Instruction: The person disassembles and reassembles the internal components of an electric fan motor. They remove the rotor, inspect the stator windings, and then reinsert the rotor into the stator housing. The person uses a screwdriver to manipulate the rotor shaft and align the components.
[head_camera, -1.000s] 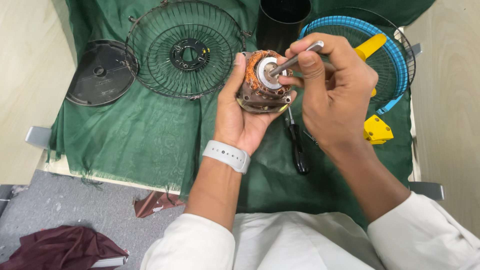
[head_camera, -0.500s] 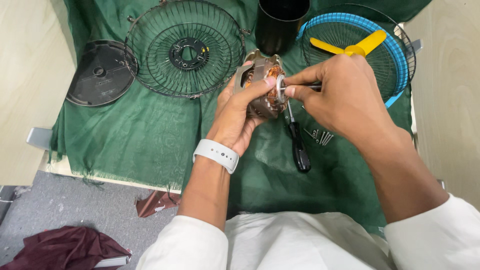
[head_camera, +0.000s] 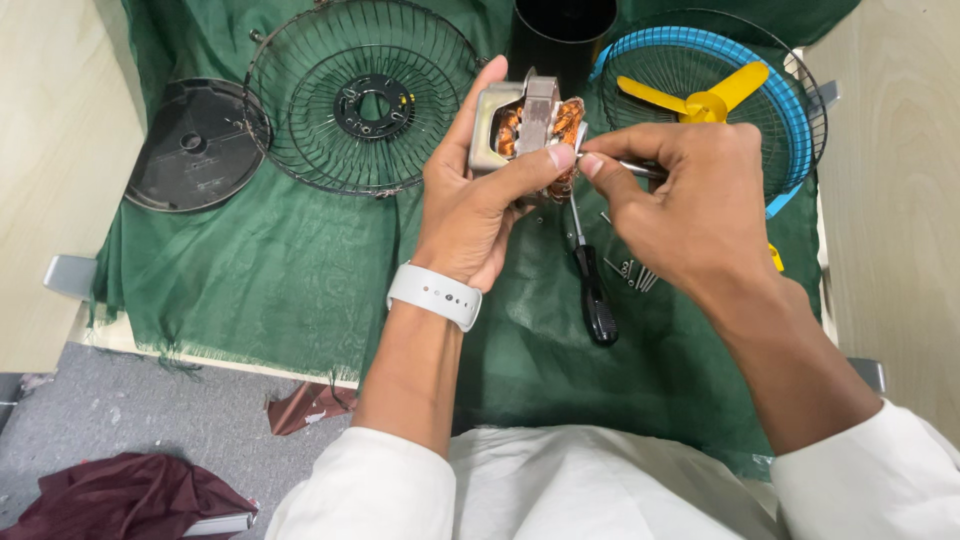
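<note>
My left hand (head_camera: 478, 190), with a white band on its wrist, grips a small fan motor (head_camera: 528, 128) with copper windings and a metal frame, turned on its side above the green cloth (head_camera: 280, 270). My right hand (head_camera: 690, 200) pinches the motor's thin metal shaft (head_camera: 625, 165) where it sticks out on the right side. A black-handled screwdriver (head_camera: 592, 290) lies on the cloth just below both hands, and several small screws (head_camera: 632, 272) lie beside it.
A wire fan guard (head_camera: 362, 95) lies at the back, a dark round plate (head_camera: 195, 145) to its left. A blue-rimmed guard (head_camera: 790, 110) with a yellow blade (head_camera: 708, 100) sits back right, a black cylinder (head_camera: 562, 30) behind the motor. Maroon rags (head_camera: 120, 495) lie on the floor.
The motor was turned from face-up onto its side. My right hand moved from above it to its right side and now pinches the shaft.
</note>
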